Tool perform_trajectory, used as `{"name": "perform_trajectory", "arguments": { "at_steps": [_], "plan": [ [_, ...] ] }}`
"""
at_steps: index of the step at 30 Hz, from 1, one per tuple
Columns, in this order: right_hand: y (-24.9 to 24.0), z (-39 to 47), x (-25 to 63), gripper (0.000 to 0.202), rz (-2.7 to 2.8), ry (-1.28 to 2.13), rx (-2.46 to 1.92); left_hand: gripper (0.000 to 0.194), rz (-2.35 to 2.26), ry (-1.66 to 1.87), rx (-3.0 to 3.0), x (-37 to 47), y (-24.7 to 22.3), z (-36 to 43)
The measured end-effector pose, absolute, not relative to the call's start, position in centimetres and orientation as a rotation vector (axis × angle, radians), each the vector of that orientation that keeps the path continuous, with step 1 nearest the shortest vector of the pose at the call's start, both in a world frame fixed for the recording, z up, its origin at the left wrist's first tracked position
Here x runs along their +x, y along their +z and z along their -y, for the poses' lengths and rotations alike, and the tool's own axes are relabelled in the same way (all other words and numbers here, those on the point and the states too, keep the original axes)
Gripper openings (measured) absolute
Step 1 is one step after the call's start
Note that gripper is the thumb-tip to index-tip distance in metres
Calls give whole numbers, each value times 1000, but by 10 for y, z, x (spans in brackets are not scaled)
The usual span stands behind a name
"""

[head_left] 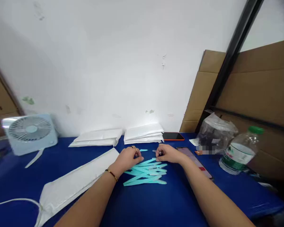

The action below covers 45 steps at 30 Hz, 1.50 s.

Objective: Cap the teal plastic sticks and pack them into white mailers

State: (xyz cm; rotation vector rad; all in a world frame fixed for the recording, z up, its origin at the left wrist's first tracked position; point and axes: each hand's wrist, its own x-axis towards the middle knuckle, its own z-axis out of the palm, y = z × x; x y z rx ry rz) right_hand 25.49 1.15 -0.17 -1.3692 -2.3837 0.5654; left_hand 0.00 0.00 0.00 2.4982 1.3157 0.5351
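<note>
Both bare forearms stretch over a blue tabletop [153, 208], the left angling in from 7 o'clock and aimed toward 1, the right coming from 5 o'clock and aimed toward 10. The left hand [130, 157], a ring on one finger and a bracelet at the wrist, is palm down with knuckles raised; the right hand [167, 153] is bent inward, its fingers toward 9 o'clock.

Below and between them, near 6 o'clock from the picture's center, turquoise strips [145, 172] lie in a flattened zigzag. Their long axes run roughly from 9 to 3 o'clock, several slanting toward 2, with rounded ends at the 3 o'clock side.

The left fingers are curled, the thumb reaching to the topmost strips; the right thumb and forefinger nearly meet by those strips' upper right end. Whether either hand pinches a strip cannot be told. A short turquoise piece [144, 150] shows just beside the left fingertips. A lit phone [186, 153] lies toward 4 o'clock, partly behind the right forearm, and a long white packet [78, 179] toward 8.
</note>
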Motion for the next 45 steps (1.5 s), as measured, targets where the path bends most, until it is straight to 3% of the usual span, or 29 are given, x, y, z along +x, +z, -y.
{"name": "perform_trajectory", "arguments": {
  "at_steps": [6, 13, 19, 25, 35, 39, 45],
  "plan": [
    [-13, -19, 253, 17, 2376, 641, -1310, 19, -1402, 375, 2451, 3, -4, -3],
    [-2, -19, 263, 26, 2207, 632, -1427, 17, -1654, 529, 2402, -15, 2, -10],
    [1, -11, 253, 26, 2452, 770, -1297, 28, -1324, 397, 2339, -3, 0, 0],
    [-3, -14, 251, 23, 2435, 765, -1297, 39, -1299, 340, 2336, -2, -2, 1],
    [4, -19, 270, 28, 2241, 770, -1384, 29, -1547, 509, 2431, -19, 0, -10],
    [14, -11, 275, 31, 2468, 843, -1303, 28, -1503, 630, 2495, -15, 3, -4],
    [13, -4, 261, 23, 2558, 848, -1308, 28, -1210, 405, 2484, 4, 2, 8]
  ]
}}
